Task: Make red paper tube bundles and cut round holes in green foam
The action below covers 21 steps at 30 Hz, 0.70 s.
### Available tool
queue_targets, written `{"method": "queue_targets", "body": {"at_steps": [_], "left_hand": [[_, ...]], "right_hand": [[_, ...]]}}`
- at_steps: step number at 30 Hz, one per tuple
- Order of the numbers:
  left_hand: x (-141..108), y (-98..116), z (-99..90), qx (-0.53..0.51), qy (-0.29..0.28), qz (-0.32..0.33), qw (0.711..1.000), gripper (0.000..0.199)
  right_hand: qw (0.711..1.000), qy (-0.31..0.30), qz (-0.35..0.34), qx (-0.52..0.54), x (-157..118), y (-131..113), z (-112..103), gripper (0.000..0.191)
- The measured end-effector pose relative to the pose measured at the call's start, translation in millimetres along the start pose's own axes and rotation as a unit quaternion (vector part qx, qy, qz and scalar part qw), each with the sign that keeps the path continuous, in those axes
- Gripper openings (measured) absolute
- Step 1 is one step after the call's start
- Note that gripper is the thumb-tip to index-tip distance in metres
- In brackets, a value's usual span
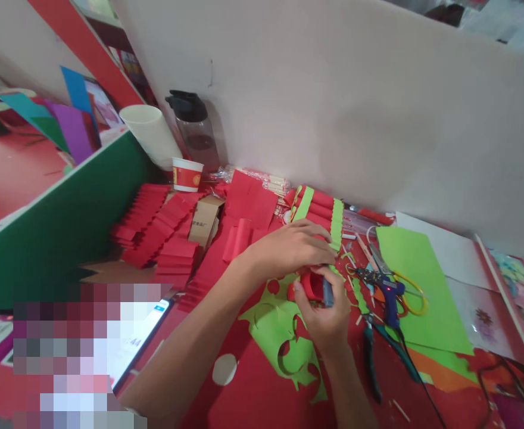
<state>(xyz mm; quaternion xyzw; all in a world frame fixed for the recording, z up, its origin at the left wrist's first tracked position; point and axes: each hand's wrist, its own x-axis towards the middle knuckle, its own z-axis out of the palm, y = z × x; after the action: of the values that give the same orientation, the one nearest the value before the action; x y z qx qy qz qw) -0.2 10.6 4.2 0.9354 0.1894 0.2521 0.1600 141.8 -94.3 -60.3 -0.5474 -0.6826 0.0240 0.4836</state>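
Head view: I have the right hand [332, 316] gripping a curled red paper tube [309, 286] above a cut-out lime-green paper sheet [268, 342], open end toward camera, long axis seemingly wallward. Left hand [295, 244] arches beyond it; can't tell its fingers' hold.

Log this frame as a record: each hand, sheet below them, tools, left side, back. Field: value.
left_hand: left hand above right, fingers curled, grip hidden
right_hand: right hand around curled red paper; blue-grey piece there, identity unclear
sheet: green cut-out sheet, round holes, on red tabletop
tools: blue glue gun, pliers
left_side: folded red paper, phone partly pixelated
back: dark-lidded bottle, paper cup
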Motion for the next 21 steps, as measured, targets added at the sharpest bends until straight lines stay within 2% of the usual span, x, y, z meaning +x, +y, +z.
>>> {"method": "queue_targets", "body": {"at_steps": [3,7,10,12,15,19,21], "left_hand": [[-10,-7,-5.4,0.065,0.004,-0.001,0.998,0.016],[-32,-15,-14.6,0.141,0.037,-0.098,0.984,0.018],[-44,-11,-20.0,0.144,0.094,-0.183,0.968,0.020],[-47,-1,-20.8,0.099,0.156,-0.245,0.952,0.021],[-49,20,-12.9,-0.041,0.220,-0.328,0.918,0.016],[-56,46,16.1,-0.269,0.236,-0.391,0.848,0.017],[-60,52,33.1,-0.332,0.242,-0.410,0.814,0.017]], "right_hand": [[1.000,-0.012,-0.006,-0.010,0,-1,1,0.040],[0.999,-0.040,0.014,0.020,-3,0,2,0.052],[0.999,-0.046,0.014,0.022,-4,0,1,0.054],[0.999,-0.048,0.003,0.022,-4,0,-1,0.053],[0.998,-0.055,-0.003,0.029,-4,-1,-5,0.053],[0.997,-0.064,-0.027,0.018,-5,0,-12,0.055],[0.997,-0.062,-0.045,0.020,-6,2,-14,0.056]]}}
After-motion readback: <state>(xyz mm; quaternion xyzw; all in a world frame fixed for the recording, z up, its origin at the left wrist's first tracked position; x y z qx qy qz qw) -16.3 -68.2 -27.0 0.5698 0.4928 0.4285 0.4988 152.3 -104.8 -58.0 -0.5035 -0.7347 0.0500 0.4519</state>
